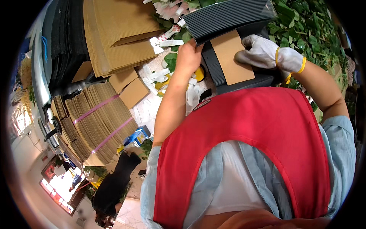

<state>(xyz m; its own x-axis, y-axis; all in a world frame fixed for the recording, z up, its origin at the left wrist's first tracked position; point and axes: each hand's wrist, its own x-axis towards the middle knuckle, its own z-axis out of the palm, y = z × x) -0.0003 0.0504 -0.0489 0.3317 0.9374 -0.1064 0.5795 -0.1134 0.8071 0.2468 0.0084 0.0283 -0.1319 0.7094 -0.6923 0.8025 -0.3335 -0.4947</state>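
A black corrugated cardboard box (pixel 225 21) stands in front of me, its ridged panel raised at the far side. My left hand (pixel 189 57), bare, is closed on the box's left edge, with its fingertips partly hidden. A flat brown cardboard piece (pixel 230 61) lies tilted within the black cardboard. Over its right side my right hand (pixel 261 52), in a grey-white glove with yellow trim, is closed, fingers curled against the piece. Beside my left forearm are yellow-handled scissors (pixel 199 73), partly covered, and white strips (pixel 156 78).
Brown corrugated sheets (pixel 122 57) and black sheets (pixel 68 42) are stacked at the left. Nearer is a strapped cardboard bundle (pixel 99 118), by a blue box (pixel 139 135). Green foliage (pixel 305 30) fills the far right. Another person in black (pixel 114 183) is at lower left.
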